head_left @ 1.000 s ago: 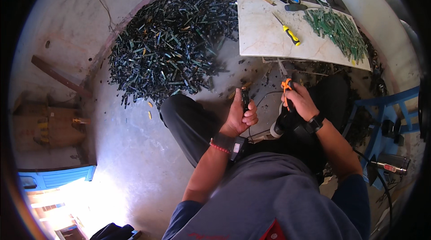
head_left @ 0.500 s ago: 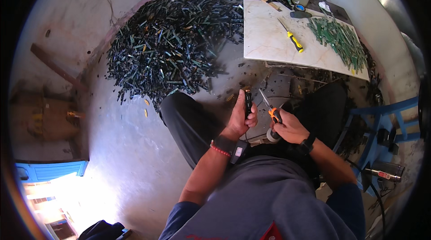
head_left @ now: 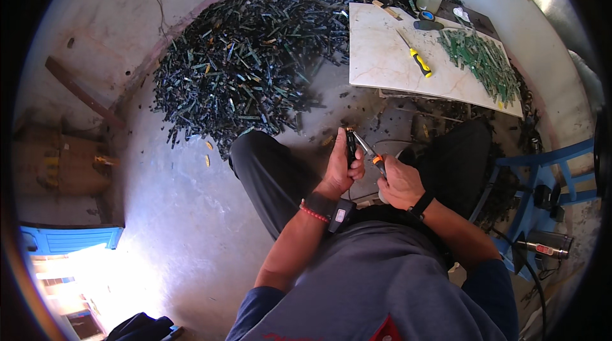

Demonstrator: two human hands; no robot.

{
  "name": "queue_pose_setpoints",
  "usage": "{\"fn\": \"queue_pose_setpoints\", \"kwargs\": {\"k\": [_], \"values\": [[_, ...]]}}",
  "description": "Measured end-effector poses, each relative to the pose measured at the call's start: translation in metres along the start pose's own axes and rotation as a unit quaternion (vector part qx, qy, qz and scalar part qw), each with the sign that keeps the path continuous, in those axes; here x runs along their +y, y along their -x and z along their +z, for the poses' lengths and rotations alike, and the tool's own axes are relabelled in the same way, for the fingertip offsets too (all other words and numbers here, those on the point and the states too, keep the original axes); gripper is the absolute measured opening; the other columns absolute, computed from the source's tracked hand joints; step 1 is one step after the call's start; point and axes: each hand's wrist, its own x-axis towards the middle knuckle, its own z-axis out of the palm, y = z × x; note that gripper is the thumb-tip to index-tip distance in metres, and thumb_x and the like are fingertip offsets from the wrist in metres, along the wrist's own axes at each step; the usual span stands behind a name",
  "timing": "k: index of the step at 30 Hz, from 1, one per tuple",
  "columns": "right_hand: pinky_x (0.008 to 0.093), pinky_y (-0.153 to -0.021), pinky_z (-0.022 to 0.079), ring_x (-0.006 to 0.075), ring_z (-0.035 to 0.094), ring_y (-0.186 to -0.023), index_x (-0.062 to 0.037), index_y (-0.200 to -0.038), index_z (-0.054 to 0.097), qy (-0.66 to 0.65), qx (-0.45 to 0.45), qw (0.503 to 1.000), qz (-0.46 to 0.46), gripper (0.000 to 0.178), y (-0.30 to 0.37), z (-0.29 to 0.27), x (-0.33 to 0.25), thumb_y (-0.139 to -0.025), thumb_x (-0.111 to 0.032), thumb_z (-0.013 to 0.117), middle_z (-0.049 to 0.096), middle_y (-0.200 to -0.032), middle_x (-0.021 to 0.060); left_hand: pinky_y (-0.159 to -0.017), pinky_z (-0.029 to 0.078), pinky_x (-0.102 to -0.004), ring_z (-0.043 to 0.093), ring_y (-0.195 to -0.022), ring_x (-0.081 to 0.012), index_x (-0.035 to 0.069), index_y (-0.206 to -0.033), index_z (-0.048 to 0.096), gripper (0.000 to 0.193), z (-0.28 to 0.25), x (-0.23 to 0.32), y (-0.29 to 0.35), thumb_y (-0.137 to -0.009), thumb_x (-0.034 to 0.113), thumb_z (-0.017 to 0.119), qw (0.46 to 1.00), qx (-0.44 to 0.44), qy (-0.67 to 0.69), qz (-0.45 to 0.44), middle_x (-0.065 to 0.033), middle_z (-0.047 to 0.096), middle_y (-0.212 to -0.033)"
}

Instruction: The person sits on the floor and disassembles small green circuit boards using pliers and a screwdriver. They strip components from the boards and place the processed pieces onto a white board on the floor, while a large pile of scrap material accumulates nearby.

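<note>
left hand [head_left: 338,172]: fist closed on dark stick [head_left: 350,147], held over lap | right hand [head_left: 398,181]: closed on orange-handled tool [head_left: 371,152], tip at stick's top | keep stick steady, lever gently

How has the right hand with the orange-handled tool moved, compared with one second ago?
Yes. The right hand dropped away from the white slab and closed toward the left hand.
</note>
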Motion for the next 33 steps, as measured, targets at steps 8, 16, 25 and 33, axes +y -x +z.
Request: {"fn": "queue_pose_setpoints", "kwargs": {"k": [8, 16, 25, 33], "values": [[0.0427, -0.063, 0.05, 0.0353, 0.062, -0.072, 0.0006, -0.095, 0.049, 0.019, 0.019, 1.0, 0.01, 0.028, -0.001, 0.007, -0.004, -0.075, -0.014, 0.062, 0.06, -0.083, 0.0179, -0.038, 0.019, -0.0251, 0.018, -0.036, -0.0109, 0.012, -0.064, 0.044, 0.067, 0.0, -0.001, -0.001, -0.086, 0.074, 0.033, 1.0, 0.014, -0.005, 0.0, 0.0023, 0.03, -0.049], [0.0424, -0.063, 0.052, 0.035, 0.063, -0.073, 0.0016, -0.097, 0.049, 0.028, 0.034, 0.999, 0.013, 0.032, -0.002, 0.011, -0.005, -0.074, -0.015, 0.064, 0.061, -0.085, 0.0179, -0.039, 0.019, -0.026, 0.019, -0.036, -0.0108, 0.011, -0.065, 0.045, 0.066, 0.0, -0.003, -0.003, -0.087, 0.072, 0.032, 0.999, 0.033, -0.004, -0.004, 0.0026, 0.027, -0.047], [0.0432, -0.063, 0.051, 0.0358, 0.063, -0.071, 0.004, -0.094, 0.05, 0.036, -0.027, 0.998, 0.032, 0.03, -0.004, 0.006, -0.019, -0.074, -0.015, 0.061, 0.061, -0.083, 0.0203, -0.037, 0.018, -0.0265, 0.022, -0.035, -0.0107, 0.011, -0.062, 0.041, 0.067, -0.003, -0.015, -0.013, -0.089, 0.071, 0.027, 0.983, 0.147, -0.092, 0.059, 0.0026, 0.027, -0.045], [0.0466, -0.067, 0.048, 0.0409, 0.06, -0.076, 0.0057, -0.104, 0.043, -0.042, 0.002, 0.999, -0.002, 0.038, -0.002, 0.013, -0.01, -0.072, -0.011, 0.057, 0.059, -0.08, 0.0246, -0.037, 0.017, -0.0271, 0.024, -0.035, -0.0106, 0.01, -0.054, 0.039, 0.071, -0.002, -0.016, -0.012, -0.089, 0.071, 0.028, 0.974, 0.15, -0.141, 0.099, 0.0028, 0.029, -0.044]]}}
